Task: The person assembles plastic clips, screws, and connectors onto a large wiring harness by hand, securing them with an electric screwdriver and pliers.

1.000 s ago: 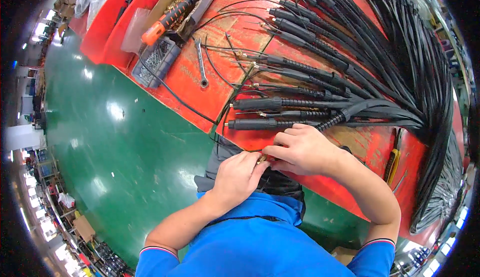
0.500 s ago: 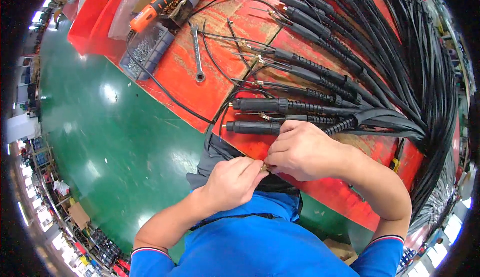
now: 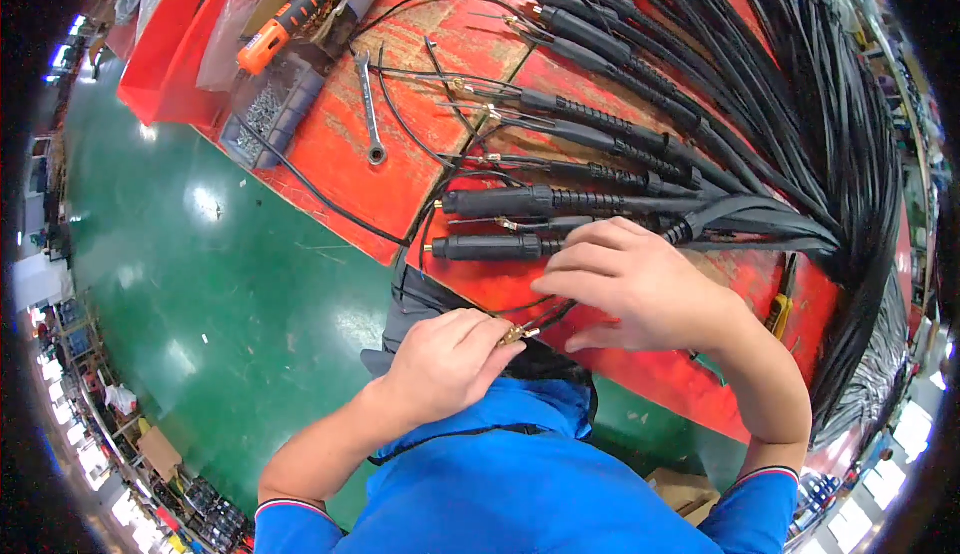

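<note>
My left hand point(image 3: 448, 359) is closed in a pinch on a small brass fitting point(image 3: 514, 335) in front of my waist. A short silvery tip shows at the fitting's right end, with a black cable leading away beside it. My right hand point(image 3: 640, 289) hangs a little to the right, fingers apart, holding nothing that I can see. Just beyond it lie two black cable connectors, the nearer one point(image 3: 485, 247) and the farther one point(image 3: 490, 201), each with a brass pin at its left end. My right hand hides part of the nearer cables.
More black cables point(image 3: 850, 154) cover the right of the red worktable point(image 3: 335, 159). A wrench point(image 3: 370, 109) lies left of them. At the far left stand a screw tray point(image 3: 265, 114), an orange and black power tool point(image 3: 290, 24) and red bins point(image 3: 185, 64). A yellow tool point(image 3: 779, 314) lies right.
My right hand has come off the brass fitting and opened, moving slightly right of it. My left hand keeps its pinch. The whole view has shifted a little.
</note>
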A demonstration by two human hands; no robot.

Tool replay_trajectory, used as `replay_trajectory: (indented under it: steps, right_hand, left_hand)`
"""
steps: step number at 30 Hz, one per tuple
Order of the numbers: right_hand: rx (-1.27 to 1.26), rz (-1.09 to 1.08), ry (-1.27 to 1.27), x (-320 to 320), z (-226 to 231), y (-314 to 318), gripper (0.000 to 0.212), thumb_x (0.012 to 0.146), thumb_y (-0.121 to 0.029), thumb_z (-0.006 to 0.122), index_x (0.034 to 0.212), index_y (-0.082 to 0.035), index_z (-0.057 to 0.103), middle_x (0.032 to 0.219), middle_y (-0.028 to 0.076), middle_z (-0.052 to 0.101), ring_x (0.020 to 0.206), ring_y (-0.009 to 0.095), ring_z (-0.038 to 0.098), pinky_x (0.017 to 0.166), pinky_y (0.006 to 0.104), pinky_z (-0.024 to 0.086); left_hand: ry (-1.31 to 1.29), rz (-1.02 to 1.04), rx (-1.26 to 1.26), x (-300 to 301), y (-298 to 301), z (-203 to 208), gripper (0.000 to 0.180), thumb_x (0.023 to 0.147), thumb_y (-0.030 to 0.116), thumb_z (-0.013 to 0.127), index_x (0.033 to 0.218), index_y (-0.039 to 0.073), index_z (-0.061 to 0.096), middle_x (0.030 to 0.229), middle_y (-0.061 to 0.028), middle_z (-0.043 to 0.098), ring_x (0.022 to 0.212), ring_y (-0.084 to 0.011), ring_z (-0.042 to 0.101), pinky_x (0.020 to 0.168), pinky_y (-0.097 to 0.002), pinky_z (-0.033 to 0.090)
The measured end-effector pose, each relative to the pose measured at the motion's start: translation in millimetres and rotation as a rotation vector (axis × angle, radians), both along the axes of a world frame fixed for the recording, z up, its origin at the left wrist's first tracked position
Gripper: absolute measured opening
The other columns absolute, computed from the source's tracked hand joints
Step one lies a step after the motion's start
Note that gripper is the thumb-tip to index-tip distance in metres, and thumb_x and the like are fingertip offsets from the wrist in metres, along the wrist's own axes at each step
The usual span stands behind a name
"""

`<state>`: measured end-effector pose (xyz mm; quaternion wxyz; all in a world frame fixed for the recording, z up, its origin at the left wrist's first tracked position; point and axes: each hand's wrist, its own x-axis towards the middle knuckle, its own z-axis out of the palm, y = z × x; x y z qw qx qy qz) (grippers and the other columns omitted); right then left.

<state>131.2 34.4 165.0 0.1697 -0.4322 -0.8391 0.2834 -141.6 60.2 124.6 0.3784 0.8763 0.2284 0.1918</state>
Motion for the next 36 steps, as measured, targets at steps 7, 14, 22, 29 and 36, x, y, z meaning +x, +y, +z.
replay_trajectory:
  steps: [7,14,22,29,36]
  right_hand:
    - [0.15,0.174,-0.114,-34.0,-19.3,-2.3,0.028,0.077,-0.029,0.078,0.097,-0.011,0.07,0.086,0.0,0.062,0.09,0.021,0.059,0.08,0.0367,0.049]
    - [0.088,0.14,-0.089,-35.2,-28.2,1.5,0.022,0.078,-0.025,0.077,0.09,-0.008,0.07,0.079,0.001,0.062,0.081,0.021,0.059,0.074,0.035,0.048]
    - [-0.041,0.17,-0.036,-33.6,-23.6,16.2,0.021,0.076,-0.026,0.079,0.085,-0.009,0.069,0.077,0.002,0.062,0.08,0.022,0.06,0.074,0.0363,0.048]
    - [-0.015,0.336,0.053,-32.6,-31.1,32.7,0.014,0.075,-0.02,0.073,0.078,-0.008,0.065,0.074,0.002,0.06,0.078,0.021,0.059,0.068,0.0358,0.049]
    - [-0.024,0.437,0.198,-29.2,-31.8,37.3,0.015,0.072,-0.021,0.065,0.07,-0.006,0.064,0.07,0.006,0.061,0.078,0.025,0.061,0.074,0.0371,0.053]
  left_hand:
    - [0.065,0.027,-0.012,-0.1,-5.0,5.8,0.021,0.087,0.014,0.075,0.098,-0.001,0.066,0.085,-0.0137,0.065,0.077,-0.0313,0.066,0.069,-0.04,0.055]
    - [0.179,0.051,-0.061,2.7,-4.4,2.9,0.021,0.089,0.013,0.073,0.103,-0.002,0.064,0.085,-0.0168,0.065,0.078,-0.0357,0.066,0.069,-0.0437,0.053]
    - [0.193,-0.003,-0.183,-1.3,0.8,-7.2,0.022,0.088,0.014,0.074,0.1,-0.001,0.064,0.083,-0.0163,0.063,0.073,-0.0362,0.063,0.067,-0.0453,0.052]
    - [0.152,-0.114,-0.098,-1.2,14.7,-8.7,0.021,0.083,0.013,0.077,0.093,0.0,0.065,0.079,-0.0138,0.061,0.067,-0.0312,0.063,0.059,-0.0413,0.051]
    - [0.119,-0.307,0.04,0.5,19.9,-0.4,0.017,0.082,0.014,0.075,0.084,0.001,0.063,0.074,-0.0079,0.059,0.063,-0.0222,0.061,0.052,-0.0343,0.05]
